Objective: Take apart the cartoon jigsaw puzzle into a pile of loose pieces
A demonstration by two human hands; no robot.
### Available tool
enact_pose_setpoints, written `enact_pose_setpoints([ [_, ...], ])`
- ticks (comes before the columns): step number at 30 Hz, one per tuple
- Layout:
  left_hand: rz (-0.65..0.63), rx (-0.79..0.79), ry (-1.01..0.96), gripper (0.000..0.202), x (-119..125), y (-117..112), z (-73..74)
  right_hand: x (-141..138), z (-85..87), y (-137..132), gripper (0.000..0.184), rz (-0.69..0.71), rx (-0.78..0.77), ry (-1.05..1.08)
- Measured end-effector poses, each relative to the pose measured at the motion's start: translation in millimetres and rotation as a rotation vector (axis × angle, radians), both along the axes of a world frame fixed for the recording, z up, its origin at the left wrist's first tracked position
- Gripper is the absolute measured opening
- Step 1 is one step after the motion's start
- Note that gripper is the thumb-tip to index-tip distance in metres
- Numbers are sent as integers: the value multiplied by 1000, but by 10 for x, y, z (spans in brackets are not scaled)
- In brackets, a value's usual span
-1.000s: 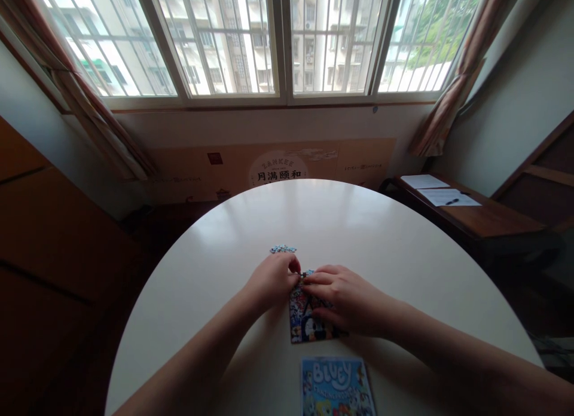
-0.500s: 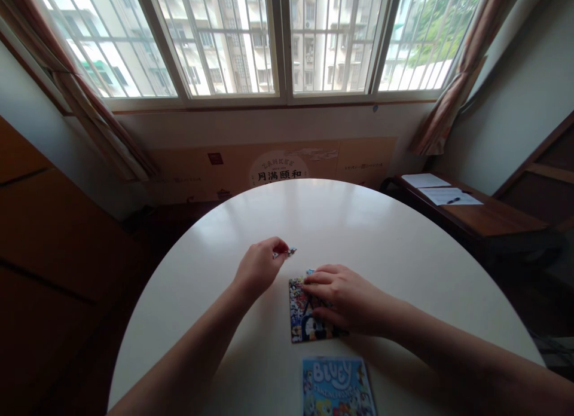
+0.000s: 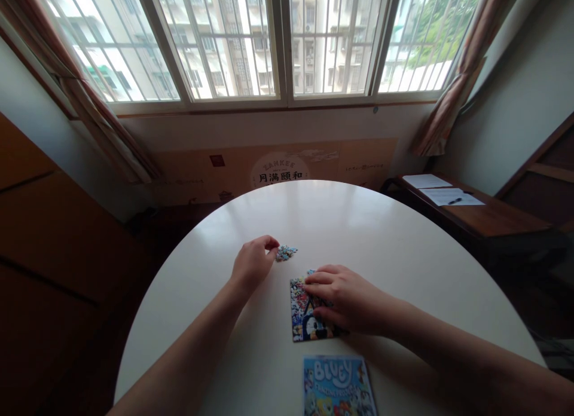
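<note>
A small heap of jigsaw puzzle pieces [image 3: 286, 253] lies on the white table. At its left edge is my left hand [image 3: 253, 260], thumb and forefinger pinched together; whatever is between the tips is too small to make out. Nearer to me and to the right lies a colourful, nearly square picture puzzle [image 3: 301, 311]. My right hand [image 3: 336, 296] rests flat over it with fingers stretched out, hiding most of its right side. A bit of light blue, perhaps a piece, peeks out beyond the right fingertips.
A blue "Bluey" picture sheet [image 3: 338, 387] lies at the near side of the round white table [image 3: 381, 236]. Off to the right, a low wooden table [image 3: 511, 216] carries papers [image 3: 451, 196] and a pen. Barred windows and curtains are beyond.
My left hand has drawn back slightly to the left, uncovering more of the heap of pieces. My right hand has stayed on the puzzle.
</note>
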State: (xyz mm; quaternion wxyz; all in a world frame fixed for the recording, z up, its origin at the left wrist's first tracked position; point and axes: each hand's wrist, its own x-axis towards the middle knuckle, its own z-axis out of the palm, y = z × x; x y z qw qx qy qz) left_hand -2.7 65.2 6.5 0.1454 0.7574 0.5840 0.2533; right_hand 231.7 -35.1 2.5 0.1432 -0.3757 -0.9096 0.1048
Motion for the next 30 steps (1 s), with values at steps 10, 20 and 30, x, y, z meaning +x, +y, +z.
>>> enact_pose_setpoints([
  [10,-36,155,119,14,70,-118,90,10,-25,-8,47,38,41,-13],
  [20,-298,35,217,17,281,-352,44,5,18,-3,48,28,58,13],
  [30,-376,15,280,16,327,-402,16,197,58,85,32,-22,-22,-5],
])
